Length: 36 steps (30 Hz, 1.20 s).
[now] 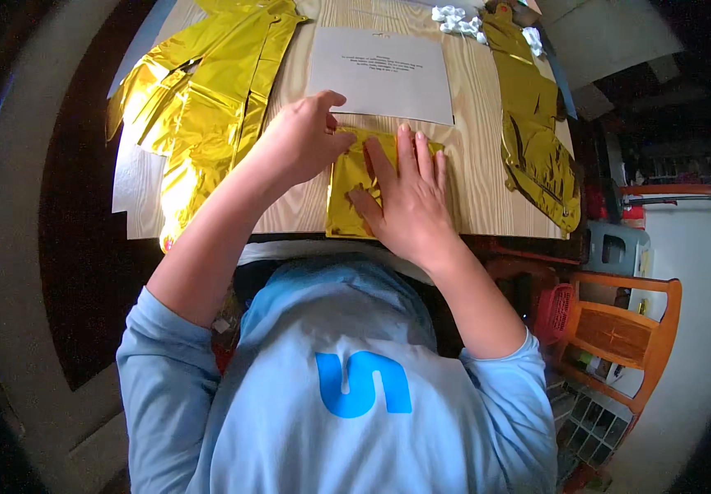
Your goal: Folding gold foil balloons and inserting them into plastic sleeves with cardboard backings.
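A folded square of shiny gold foil [342, 216] lies at the near edge of the wooden table in front of me. My right hand [411, 198] rests flat on it, palm down, fingers stretched and slightly spread. Over its far left corner is my left hand [302, 136], thumb at the foil and the other fingers bent. A gap shows between that thumb and the index finger, with nothing visible in it. Just beyond both hands lies a flat whitish sheet [388, 86] with a few printed lines.
A large crumpled gold foil piece [232, 90] spreads over the table's left side. Another long gold foil piece [528, 115] lies along the right edge. Several white bunched things [458, 20] sit at the far right. Below the table's right side stands a wooden chair [619, 329].
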Motion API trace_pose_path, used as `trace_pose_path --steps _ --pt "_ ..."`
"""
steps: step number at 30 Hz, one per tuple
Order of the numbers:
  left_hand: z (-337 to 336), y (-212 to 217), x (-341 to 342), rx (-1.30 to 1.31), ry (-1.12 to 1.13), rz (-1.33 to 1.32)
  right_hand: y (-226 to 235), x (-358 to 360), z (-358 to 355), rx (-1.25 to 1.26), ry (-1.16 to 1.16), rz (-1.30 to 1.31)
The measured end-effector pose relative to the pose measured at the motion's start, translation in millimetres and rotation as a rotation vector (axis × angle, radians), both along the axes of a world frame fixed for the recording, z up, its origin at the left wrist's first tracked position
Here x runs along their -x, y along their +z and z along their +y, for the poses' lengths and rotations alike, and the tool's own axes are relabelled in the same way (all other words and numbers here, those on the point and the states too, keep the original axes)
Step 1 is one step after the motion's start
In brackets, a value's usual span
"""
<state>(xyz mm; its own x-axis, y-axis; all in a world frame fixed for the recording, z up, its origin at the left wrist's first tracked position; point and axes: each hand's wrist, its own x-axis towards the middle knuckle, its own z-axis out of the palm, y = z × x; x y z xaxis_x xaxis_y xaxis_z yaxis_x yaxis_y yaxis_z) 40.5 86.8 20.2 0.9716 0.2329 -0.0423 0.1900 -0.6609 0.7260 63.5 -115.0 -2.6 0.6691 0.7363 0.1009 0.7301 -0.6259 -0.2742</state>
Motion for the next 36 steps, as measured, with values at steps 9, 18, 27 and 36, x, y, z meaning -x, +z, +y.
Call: trace_pose_path --steps 9,18,27,36 --pt "-9.1 6.9 -2.2 0.059 -0.040 0.075 -1.9 2.6 -25.2 -0.022 0.045 -0.035" --pt "7.5 15.8 -39.7 0.131 -0.273 0.398 -1.2 -0.5 -23.6 -0.014 0.054 -0.040" --pt "-4.0 0.7 -25.3 0.334 -0.035 0.259 -4.9 0.6 -21.8 0.019 0.012 -0.054" --pt "-13.8 -19.6 -17.9 0.139 0.062 0.000 -1.1 -5.0 -14.5 0.021 0.001 -0.050"
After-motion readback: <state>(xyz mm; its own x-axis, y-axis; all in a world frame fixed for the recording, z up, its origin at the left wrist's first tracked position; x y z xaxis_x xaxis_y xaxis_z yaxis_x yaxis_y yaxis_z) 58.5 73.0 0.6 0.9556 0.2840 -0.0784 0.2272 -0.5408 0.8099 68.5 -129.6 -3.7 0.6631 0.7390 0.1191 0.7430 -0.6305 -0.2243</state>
